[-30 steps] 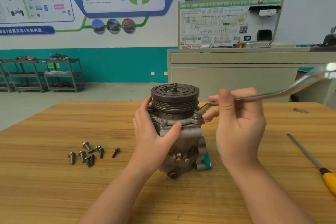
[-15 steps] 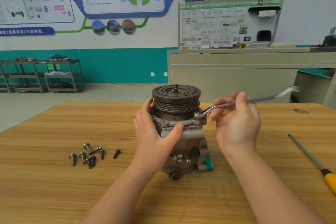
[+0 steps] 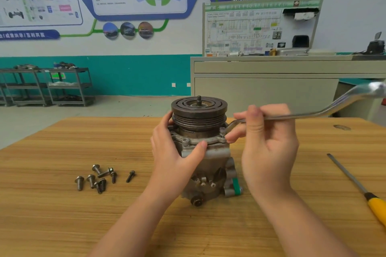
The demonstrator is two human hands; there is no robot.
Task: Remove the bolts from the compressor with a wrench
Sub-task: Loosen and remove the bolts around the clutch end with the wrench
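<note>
My hands flank the compressor (image 3: 203,148), the wrench (image 3: 309,110) barring the air to its right, loose bolts (image 3: 100,178) littering the table (image 3: 62,215) left, a screwdriver (image 3: 359,188) lying far right.

- Two bare forearms enter from the bottom edge; no sleeves in view.
- Left hand (image 3: 175,156): bare, no glove, ring or watch visible.
- Right hand (image 3: 269,152): bare likewise, wrist unadorned.
- Fingers (image 3: 255,119): nails short and unpainted where they show.
- Nothing worn shows anywhere below the fingers, down to the frame edge.
</note>
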